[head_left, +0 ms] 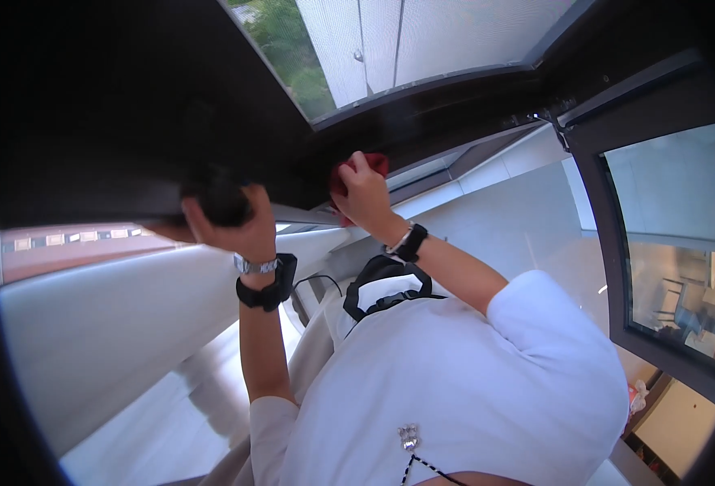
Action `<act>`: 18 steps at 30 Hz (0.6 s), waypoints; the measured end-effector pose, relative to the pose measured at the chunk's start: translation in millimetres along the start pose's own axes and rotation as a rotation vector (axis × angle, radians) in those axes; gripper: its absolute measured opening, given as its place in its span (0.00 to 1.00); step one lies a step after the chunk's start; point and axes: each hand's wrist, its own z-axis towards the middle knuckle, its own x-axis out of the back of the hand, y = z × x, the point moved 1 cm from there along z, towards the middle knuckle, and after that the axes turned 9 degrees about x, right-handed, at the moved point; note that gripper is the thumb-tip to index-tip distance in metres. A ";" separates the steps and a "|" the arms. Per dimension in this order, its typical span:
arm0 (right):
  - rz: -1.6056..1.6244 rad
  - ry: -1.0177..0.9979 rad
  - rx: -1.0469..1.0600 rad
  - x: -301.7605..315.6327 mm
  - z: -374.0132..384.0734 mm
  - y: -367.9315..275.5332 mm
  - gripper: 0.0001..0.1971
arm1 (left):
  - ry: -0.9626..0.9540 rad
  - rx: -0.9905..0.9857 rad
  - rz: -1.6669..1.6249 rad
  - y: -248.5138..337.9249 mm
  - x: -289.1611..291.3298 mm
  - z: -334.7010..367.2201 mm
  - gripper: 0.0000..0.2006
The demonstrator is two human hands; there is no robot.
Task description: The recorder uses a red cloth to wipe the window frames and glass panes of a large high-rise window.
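Observation:
My right hand [366, 193] is closed on a dark red cloth [378, 164], pressing it against the lower part of the dark window frame [422, 113]. Part of the cloth is bunched under my fingers. Further left, my left hand [232, 235] is raised to the same dark frame, its thumb and fingers curled round a dark, rounded thing [224, 202]. Shadow hides what that thing is. Above both hands is a window pane with a fine mesh [438, 40].
A dark-framed window sash [596, 219] stands swung open at the right, with a hinge arm [556, 125] at its top corner. A pale curtain [114, 324] hangs at the left. Wooden furniture [681, 421] is at the lower right.

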 end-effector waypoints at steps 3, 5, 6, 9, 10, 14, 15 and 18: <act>0.056 0.019 0.044 -2.0 -1.5 -2.4 0.12 | -0.128 0.073 -0.006 1.4 2.8 3.3 0.40; 0.185 0.004 0.057 8.1 0.8 13.6 0.11 | -0.067 0.049 -0.123 10.5 2.1 17.3 0.42; 0.300 -0.017 0.056 15.7 -1.6 21.8 0.10 | -0.087 0.087 -0.108 8.9 4.9 12.6 0.42; 0.991 0.046 -0.402 47.6 -30.0 44.5 0.13 | -0.167 0.196 -0.122 20.0 28.0 -17.1 0.31; 1.180 0.086 -0.528 64.0 -40.2 39.9 0.13 | -0.090 0.140 -0.101 17.3 35.5 -36.1 0.28; 1.368 0.223 -0.595 110.4 -78.2 39.4 0.14 | -0.479 0.438 -0.479 64.8 45.7 -84.0 0.22; 1.397 0.230 -0.600 118.3 -86.3 40.3 0.14 | -0.699 0.493 -0.568 81.9 44.7 -84.4 0.22; 1.419 0.256 -0.609 139.0 -105.7 32.3 0.15 | -1.014 0.519 -0.765 116.2 41.5 -98.1 0.25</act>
